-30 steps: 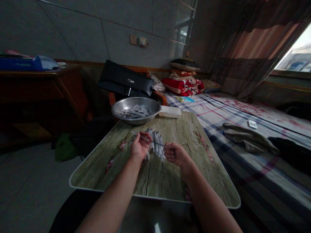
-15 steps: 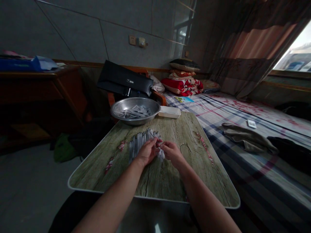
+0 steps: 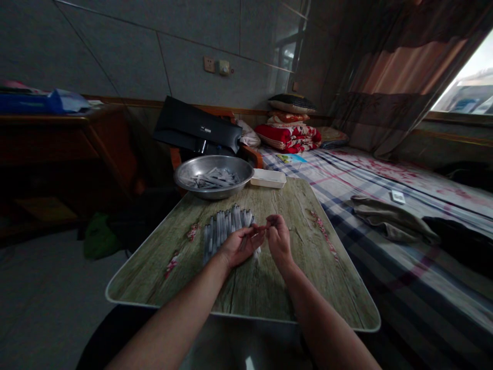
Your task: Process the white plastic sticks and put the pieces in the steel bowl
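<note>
Pale wood-print laminate covers the table point(image 3: 269, 293), and its white rim is crossed by both forearms at the near edge. The left hand point(image 3: 241, 246) is held low over the lower right end of a tight bank of slim white tubes point(image 3: 227, 231), which are laid side by side on the tabletop; the tube ends are touched or nearly touched by its palm. Its fingers are extended in a narrow group toward the right hand point(image 3: 279, 239), which is raised just beside them, clear of the tubes, with thumb and forefinger closed to a narrow pinch. Whether anything thin is held by either hand cannot be told — the fingertips almost meet and the detail is too small. Open laminate is left to the right of the hands, and a wide bare stretch lies to the left of the tubes, as far as the table's left edge.

Near the far edge, a steel basin point(image 3: 213, 163) holding more white tubes stands beside a white plastic tray point(image 3: 268, 178). Beyond them, a black case point(image 3: 196, 131) rests on a wooden chair point(image 3: 177, 156) — folded red bedding point(image 3: 288, 139) is stacked on the checked bed point(image 3: 346, 257) to its right.
</note>
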